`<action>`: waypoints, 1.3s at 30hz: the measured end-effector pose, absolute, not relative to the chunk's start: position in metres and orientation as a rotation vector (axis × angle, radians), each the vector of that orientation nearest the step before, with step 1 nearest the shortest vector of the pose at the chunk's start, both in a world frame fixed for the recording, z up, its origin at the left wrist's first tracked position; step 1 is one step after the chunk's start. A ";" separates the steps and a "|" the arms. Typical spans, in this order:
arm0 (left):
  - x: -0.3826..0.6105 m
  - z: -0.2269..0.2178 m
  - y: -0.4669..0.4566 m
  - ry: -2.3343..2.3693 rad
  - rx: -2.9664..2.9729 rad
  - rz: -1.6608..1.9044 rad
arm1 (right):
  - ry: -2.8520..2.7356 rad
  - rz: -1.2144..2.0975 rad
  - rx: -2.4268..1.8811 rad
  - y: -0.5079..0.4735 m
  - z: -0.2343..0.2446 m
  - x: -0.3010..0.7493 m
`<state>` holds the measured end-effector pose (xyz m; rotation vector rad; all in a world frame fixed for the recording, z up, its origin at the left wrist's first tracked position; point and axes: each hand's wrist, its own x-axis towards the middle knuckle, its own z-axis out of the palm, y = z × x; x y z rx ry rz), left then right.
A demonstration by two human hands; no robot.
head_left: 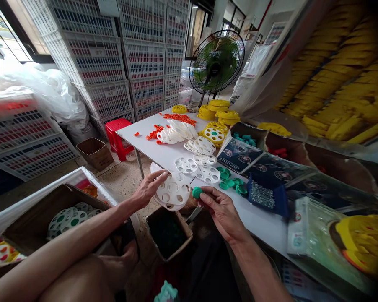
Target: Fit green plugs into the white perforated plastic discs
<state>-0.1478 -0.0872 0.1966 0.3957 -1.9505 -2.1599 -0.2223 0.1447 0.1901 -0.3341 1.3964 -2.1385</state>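
My left hand [150, 187] grips a small stack of white round plastic discs with holes [172, 193], held tilted at the near edge of the white table [151, 144]. My right hand [219, 209] pinches a green plastic cap [196, 192] between thumb and fingers, right beside the discs. A thin grey tool [193, 214] pokes out below that hand. More green caps [231, 180] lie on the table just beyond my right hand. Loose white discs [199, 161] are spread further back.
Orange small parts [170, 124] and yellow discs [218, 110] lie at the table's far end, before a standing fan [216, 62]. A blue box of metal bits [266, 195] sits right. Cardboard boxes [168, 233] stand below; one at left [34, 218] holds assembled discs. Stacked crates [113, 54] fill the back, with a red stool [118, 134].
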 end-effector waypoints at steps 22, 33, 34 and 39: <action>-0.148 0.196 -0.086 -2.029 0.373 -2.040 | 1.600 -2.058 -0.560 0.139 0.196 -0.221; -0.148 0.195 -0.087 -2.066 0.384 -1.951 | 1.565 -2.089 -0.553 0.139 0.195 -0.222; -0.148 0.194 -0.087 -2.061 0.382 -1.962 | 1.579 -2.096 -0.550 0.139 0.195 -0.222; -0.147 0.197 -0.086 -2.095 0.392 -1.956 | 1.648 -2.073 -0.542 0.140 0.198 -0.222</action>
